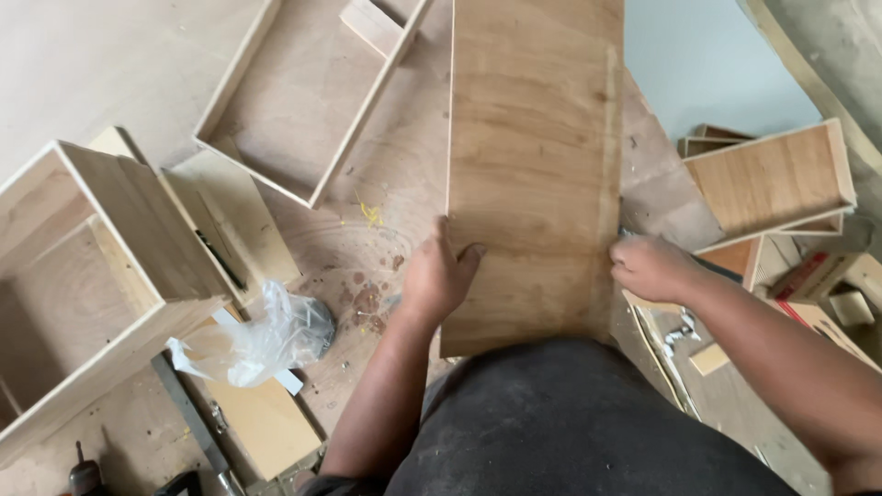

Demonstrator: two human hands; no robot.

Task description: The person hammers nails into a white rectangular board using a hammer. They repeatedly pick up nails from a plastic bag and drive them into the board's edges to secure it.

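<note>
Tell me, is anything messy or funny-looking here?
Yes. The bench has reddish blotches and yellow shavings beside the left hand. A crumpled plastic bag lies near them. The right hand and left hand grip a board, which looks straight.

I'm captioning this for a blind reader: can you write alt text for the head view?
Left hand and right hand grip the side edges of a long plywood board. Open wooden boxes lie around it.
</note>
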